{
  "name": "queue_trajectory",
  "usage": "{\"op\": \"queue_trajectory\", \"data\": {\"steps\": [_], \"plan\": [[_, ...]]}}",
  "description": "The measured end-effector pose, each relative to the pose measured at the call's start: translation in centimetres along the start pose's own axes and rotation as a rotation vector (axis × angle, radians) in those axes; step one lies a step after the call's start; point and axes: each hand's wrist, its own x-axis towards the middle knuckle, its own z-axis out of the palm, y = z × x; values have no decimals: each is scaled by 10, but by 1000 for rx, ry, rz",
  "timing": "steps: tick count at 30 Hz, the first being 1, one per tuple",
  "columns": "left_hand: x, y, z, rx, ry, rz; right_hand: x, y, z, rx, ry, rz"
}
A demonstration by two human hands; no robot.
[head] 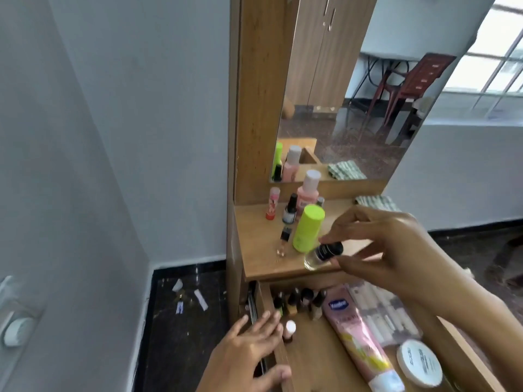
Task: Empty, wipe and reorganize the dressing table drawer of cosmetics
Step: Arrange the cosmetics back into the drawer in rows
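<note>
- The emptying looks to be underway, not finished: several cosmetics already stand on the surface (263,256) under the mirror (348,89), while the open drawer (311,346) below is far from cleared.
- Out on top: a lime-green bottle (308,227), a pink bottle with a white cap (308,190), a small pink-and-red tube (273,202), a dark-capped nail polish (289,209) and a small clear dropper bottle (283,241), grouped near the back left corner.
- In the drawer there is a row of small dark-capped bottles (300,302) along the back, a pink Vaseline tube (359,338) lying lengthwise, a clear case of pale items (382,312) beside it, a white round jar (419,362) near the front, and a small white-topped bottle (290,329) by the left wall.
- The right hand (396,250) pinches a small clear bottle with a black cap (322,256) between thumb and fingertips, tilted, just above the front edge of the surface beside the green bottle.
- The left hand (249,352) lies with fingers spread and relaxed on the drawer's left side wall, gripping nothing; it may be steadying the drawer, though blur makes that uncertain.
- Wiping and reorganizing are yet to be done; a folded green-and-white cloth (377,202) sits at the back right of the surface.
</note>
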Motion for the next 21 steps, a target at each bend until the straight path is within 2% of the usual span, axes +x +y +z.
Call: {"op": "queue_trajectory", "data": {"steps": [1, 2, 3, 6, 13, 21], "plan": [[-2, 10, 4, -147, -95, -61, -11, 4, 8, 4, -43, 27], [-5, 16, 6, -219, -14, -54, -21, 9, 20, -2, -79, 57], [-6, 19, -4, -273, -26, -103, -30, 14, 33, -11, -109, 92], [-8, 17, -1, -358, 79, -210, -47, 28, 73, -45, -177, 182], [-7, 20, -7, -349, 71, -202, -54, 49, 119, -104, -149, 245], [-6, 21, -4, -367, 59, -215, -57, 48, 135, -109, -229, 218]]}}
